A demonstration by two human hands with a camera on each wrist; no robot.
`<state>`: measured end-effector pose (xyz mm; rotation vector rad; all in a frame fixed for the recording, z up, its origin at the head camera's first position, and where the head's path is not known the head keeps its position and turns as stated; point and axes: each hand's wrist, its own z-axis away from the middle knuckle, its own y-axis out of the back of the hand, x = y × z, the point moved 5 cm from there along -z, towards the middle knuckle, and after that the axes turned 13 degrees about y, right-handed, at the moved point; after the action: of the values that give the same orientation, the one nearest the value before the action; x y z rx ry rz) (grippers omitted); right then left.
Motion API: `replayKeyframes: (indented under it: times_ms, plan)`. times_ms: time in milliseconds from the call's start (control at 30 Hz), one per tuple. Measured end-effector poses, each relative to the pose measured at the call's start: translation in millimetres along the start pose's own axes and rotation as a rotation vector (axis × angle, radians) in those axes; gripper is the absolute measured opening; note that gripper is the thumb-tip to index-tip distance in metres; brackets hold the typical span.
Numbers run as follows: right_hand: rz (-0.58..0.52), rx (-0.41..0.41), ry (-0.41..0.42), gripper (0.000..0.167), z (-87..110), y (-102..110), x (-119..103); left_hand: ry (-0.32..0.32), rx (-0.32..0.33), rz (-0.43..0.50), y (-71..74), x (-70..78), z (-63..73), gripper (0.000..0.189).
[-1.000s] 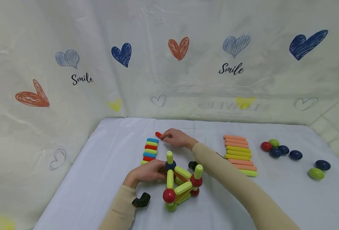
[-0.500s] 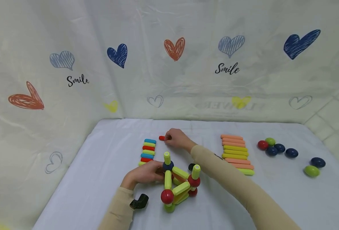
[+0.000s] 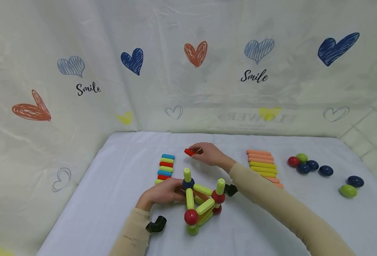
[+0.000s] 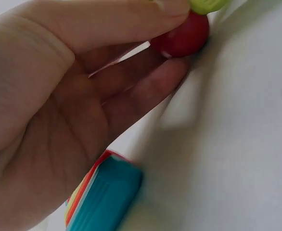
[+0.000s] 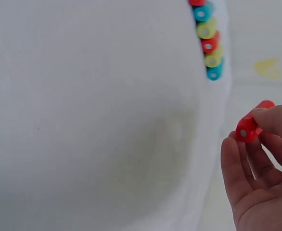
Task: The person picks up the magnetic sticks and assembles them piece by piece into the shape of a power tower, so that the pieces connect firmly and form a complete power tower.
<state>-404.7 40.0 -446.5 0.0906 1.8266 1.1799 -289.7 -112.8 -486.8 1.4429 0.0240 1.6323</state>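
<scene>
My right hand [image 3: 209, 153] pinches a short red building rod [image 5: 250, 122] between thumb and fingers, near the back of the table. A grey dot shows at the rod's end in the right wrist view. At the front middle stands a frame of yellow-green rods [image 3: 190, 198] joined by balls, with two rods pointing up from it. My left hand [image 3: 164, 192] holds this frame from its left side. In the left wrist view, thumb and fingers grip a red ball [image 4: 186, 38] of it, under a lime piece [image 4: 208, 5]. Part of the left fingers is hidden behind the frame.
A row of short blue, yellow-green and red rods [image 3: 166, 164] lies left of the frame. Longer orange and yellow rods [image 3: 263, 165] lie to the right, partly behind my right sleeve. Further right are loose balls, including a red ball [image 3: 293, 161] and a green ball [image 3: 348, 191].
My right hand has drawn the red rod rightward from beyond the row of short rods and turned it. The right forearm has swung right. My left hand keeps its hold on the frame.
</scene>
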Motion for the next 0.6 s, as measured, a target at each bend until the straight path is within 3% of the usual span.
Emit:
replayKeyframes:
  times_ms: [167,333,467,600]
  plan:
    - [-0.207,0.12,-0.1,0.042,22.7,30,1,-0.023,0.086,0.002,-0.5,0.1,-3.6,0.032]
    - [-0.359,0.324,-0.158,0.046,50.4,66,5,-0.034,0.184,-0.009,-0.6,3.1,-8.1,0.033]
    - [-0.375,0.474,-0.181,0.055,78.4,90,0,0.006,0.261,0.009,-3.3,5.6,-12.8,0.035]
    - [-0.328,0.483,-0.177,0.056,103.7,97,-11,0.037,0.347,0.038,-7.1,8.7,-17.1,0.039]
